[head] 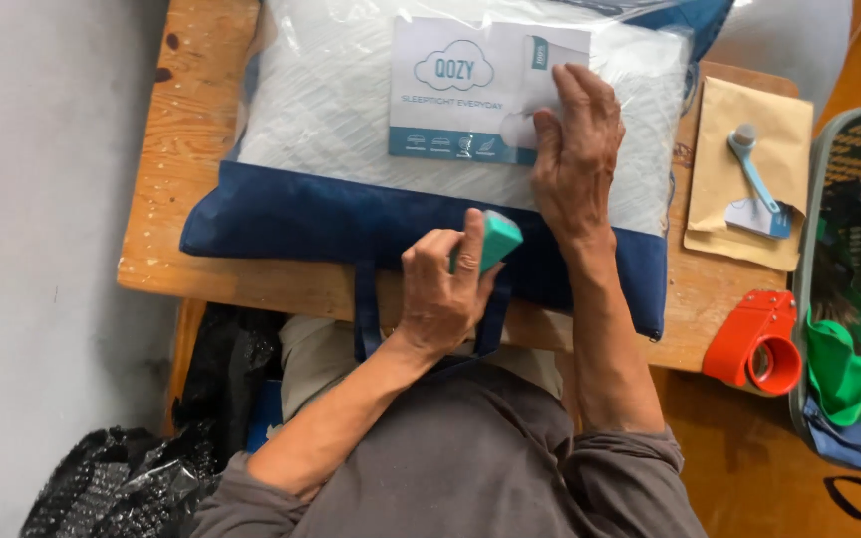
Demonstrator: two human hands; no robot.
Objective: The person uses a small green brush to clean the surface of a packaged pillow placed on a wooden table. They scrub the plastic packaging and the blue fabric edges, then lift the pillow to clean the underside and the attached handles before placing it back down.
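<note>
A white quilted pillow (311, 110) in a clear plastic bag with dark blue trim (301, 219) lies on a wooden table (186, 130). A white and teal paper insert (450, 90) shows through the plastic. My left hand (442, 289) grips a small teal block-shaped object (498, 239) over the blue trim. My right hand (578, 149) lies flat, fingers together, on the bag at the insert's right edge. Blue carry straps (366, 309) hang over the table's near edge.
A brown envelope (734, 214) with a blue-handled cutter (754, 179) lies at the table's right. A red tape dispenser (759, 339) sits at the right front corner. A grey basket (854, 269) with green cloth stands right. Black bubble wrap (122, 483) lies lower left.
</note>
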